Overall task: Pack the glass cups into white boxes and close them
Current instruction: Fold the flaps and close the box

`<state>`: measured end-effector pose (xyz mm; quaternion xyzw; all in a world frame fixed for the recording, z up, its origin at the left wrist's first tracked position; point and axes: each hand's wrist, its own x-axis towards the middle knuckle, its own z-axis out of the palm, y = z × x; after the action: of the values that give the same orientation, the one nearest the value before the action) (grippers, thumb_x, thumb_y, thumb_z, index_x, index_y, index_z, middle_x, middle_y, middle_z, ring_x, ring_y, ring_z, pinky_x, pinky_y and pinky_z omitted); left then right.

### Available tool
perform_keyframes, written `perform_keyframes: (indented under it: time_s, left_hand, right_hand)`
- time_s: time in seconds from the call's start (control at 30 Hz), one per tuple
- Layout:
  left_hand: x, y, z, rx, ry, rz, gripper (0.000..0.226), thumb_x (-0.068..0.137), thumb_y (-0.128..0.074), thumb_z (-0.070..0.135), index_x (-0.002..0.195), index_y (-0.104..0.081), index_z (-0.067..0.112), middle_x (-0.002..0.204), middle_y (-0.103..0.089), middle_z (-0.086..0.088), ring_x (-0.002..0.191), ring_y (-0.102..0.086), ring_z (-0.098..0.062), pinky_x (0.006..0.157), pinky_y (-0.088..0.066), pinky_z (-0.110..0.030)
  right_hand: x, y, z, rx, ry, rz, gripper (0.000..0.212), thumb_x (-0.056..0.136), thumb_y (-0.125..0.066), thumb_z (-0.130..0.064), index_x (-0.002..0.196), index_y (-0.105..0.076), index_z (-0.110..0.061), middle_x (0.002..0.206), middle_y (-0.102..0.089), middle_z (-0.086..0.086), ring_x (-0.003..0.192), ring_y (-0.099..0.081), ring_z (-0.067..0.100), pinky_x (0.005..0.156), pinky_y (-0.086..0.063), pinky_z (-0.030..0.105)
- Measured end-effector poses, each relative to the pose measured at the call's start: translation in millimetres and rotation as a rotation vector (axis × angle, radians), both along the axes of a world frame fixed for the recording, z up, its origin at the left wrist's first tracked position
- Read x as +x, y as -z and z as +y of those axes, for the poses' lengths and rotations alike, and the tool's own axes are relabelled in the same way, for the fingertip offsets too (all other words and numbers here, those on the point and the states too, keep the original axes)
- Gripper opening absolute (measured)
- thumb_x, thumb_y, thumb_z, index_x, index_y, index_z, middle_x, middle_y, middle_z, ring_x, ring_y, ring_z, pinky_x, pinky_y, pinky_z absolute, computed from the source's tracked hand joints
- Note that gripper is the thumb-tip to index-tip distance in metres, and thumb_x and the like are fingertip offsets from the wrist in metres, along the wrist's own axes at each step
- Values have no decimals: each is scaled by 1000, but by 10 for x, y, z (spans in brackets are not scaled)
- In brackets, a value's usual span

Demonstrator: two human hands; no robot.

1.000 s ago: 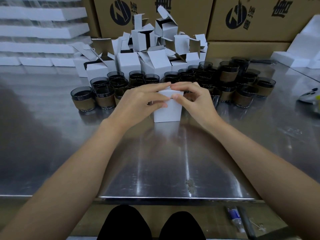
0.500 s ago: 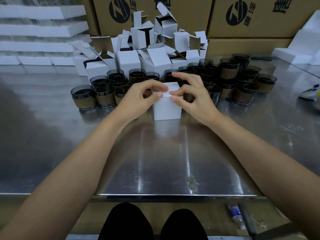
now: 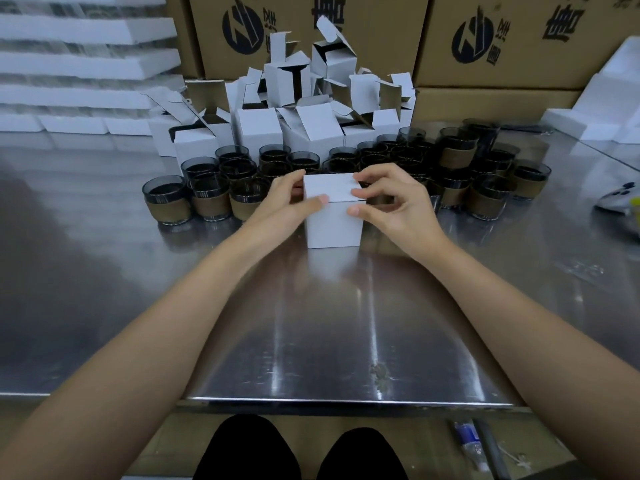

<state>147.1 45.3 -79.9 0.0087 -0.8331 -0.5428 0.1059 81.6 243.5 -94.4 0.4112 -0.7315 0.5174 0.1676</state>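
A small white box (image 3: 333, 223) stands upright on the steel table (image 3: 311, 323), its top flap lying flat. My left hand (image 3: 284, 206) grips its left side, thumb on the front top edge. My right hand (image 3: 394, 202) pinches the right top corner with thumb and fingertips. Behind the box stand several dark glass cups (image 3: 207, 199) with brown sleeves. Further back is a pile of open white boxes (image 3: 294, 109). Whatever is inside the held box is hidden.
Brown cartons (image 3: 381, 36) line the back wall. White foam pieces (image 3: 606, 98) lie at the right rear and stacked white sheets (image 3: 76, 64) at the left rear. A white-and-yellow object (image 3: 623, 199) sits at the table's right edge. The near table edge (image 3: 346, 400) is above my knees.
The top flap, covered by my fingers before, now lies flat. Both hands have slid from the top of the box to its sides and front edge.
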Motion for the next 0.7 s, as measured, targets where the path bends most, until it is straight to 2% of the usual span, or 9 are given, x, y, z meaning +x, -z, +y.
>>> perform_keyframes:
  time_s: [0.07,0.1,0.17,0.23,0.33,0.43,0.57,0.63,0.7]
  left_hand:
    - [21,48,-36,-222,30,35,82,84,-71,42,150,-28,19,141,-32,7,128,-39,-7,107,-37,-27]
    - [20,54,-39,-249,26,77,88,80,-75,42,150,-27,18,140,-32,7,127,-39,-7,107,-39,-29]
    - [22,25,-28,-155,-2,160,90,75,-79,40,149,-31,20,135,-37,8,124,-43,-4,102,-46,-28]
    - [12,-7,11,-52,-19,231,87,74,-80,38,147,-35,22,134,-40,8,121,-45,2,95,-49,-21]
    - [6,-42,111,7,-29,335,71,79,-78,35,141,-45,25,131,-43,7,115,-46,10,86,-48,-10]
    - [-24,-107,226,37,-37,400,57,83,-72,37,135,-51,29,131,-47,5,116,-48,6,92,-47,-16]
    - [-110,-181,382,89,-66,431,46,88,-70,27,131,-53,27,134,-49,0,120,-49,-5,100,-46,-25]
    - [-165,-222,445,154,-75,433,45,90,-68,24,132,-53,23,135,-50,-4,120,-50,-9,95,-48,-21]
    - [-227,-263,493,225,-79,426,45,91,-66,22,134,-53,20,135,-51,-5,117,-51,-6,87,-48,-14]
  right_hand:
    - [12,4,7,-14,9,1,15,78,-78,-4,92,-73,-4,111,-62,11,108,-58,12,83,-49,19]
    - [20,-5,16,-32,5,-3,15,78,-78,-5,93,-73,-5,111,-62,11,109,-58,13,82,-51,20]
    - [31,-50,24,-92,-8,-39,18,80,-77,-7,97,-73,-8,115,-60,10,112,-57,15,81,-53,22]
    - [32,-127,26,-138,-20,-81,23,82,-76,-10,104,-70,-13,123,-56,9,119,-53,12,83,-53,22]
    - [24,-225,45,-129,-64,-140,34,85,-73,-14,117,-63,-20,136,-47,3,125,-51,9,86,-53,23]
    - [-2,-289,119,-80,-48,-152,38,88,-71,-20,123,-58,-25,143,-45,-3,120,-55,9,85,-53,24]
    - [-10,-333,163,1,102,68,43,90,-67,-22,131,-54,-19,143,-46,-1,130,-45,5,98,-50,30]
    - [-3,-351,159,141,120,152,63,84,-72,-32,140,-45,-21,151,-33,-5,136,-33,3,99,-48,26]
    - [-8,-381,177,292,160,202,85,75,-78,-36,146,-32,-27,153,-19,-12,134,-28,0,92,-51,31]
